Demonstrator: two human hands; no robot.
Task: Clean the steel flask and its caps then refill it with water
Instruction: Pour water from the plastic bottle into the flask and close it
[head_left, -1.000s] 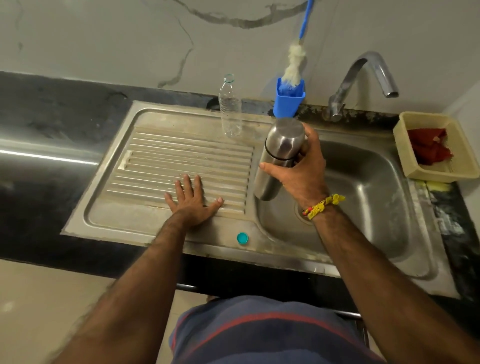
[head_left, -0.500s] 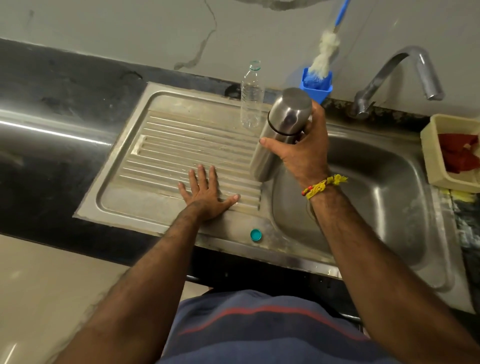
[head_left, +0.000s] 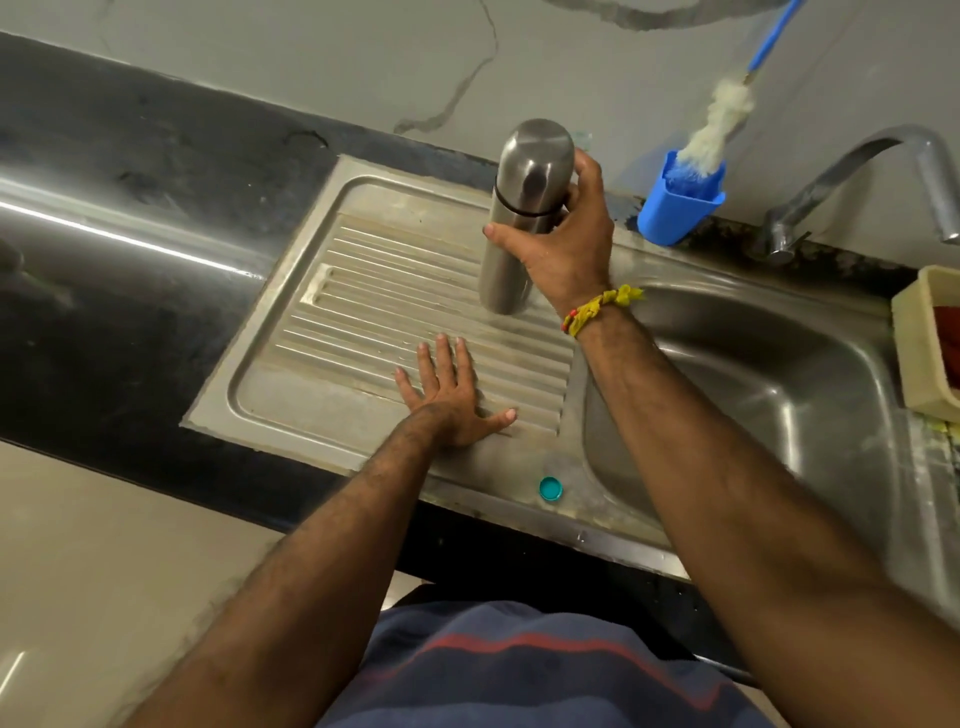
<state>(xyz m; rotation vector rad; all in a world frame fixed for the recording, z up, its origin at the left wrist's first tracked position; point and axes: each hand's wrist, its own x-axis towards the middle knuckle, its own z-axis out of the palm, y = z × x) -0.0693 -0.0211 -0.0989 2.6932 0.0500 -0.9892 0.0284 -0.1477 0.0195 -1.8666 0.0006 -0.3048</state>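
The right hand (head_left: 566, 244) is gripping the flask (head_left: 522, 213), fingers (head_left: 584, 169) curled round its upper body just under the cap seam, thumb across the front. The flask, cap on, is being held upright with a slight tilt above the ribbed drainboard (head_left: 363, 291). The left hand (head_left: 449, 397) is lying flat on the drainboard, fingers spread wide, holding nothing. A teal cap (head_left: 550, 488) is sitting on the sink rim beside the basin (head_left: 779, 389). A brush (head_left: 719, 122) is standing in a blue holder (head_left: 675, 213) near the tap (head_left: 857, 182).
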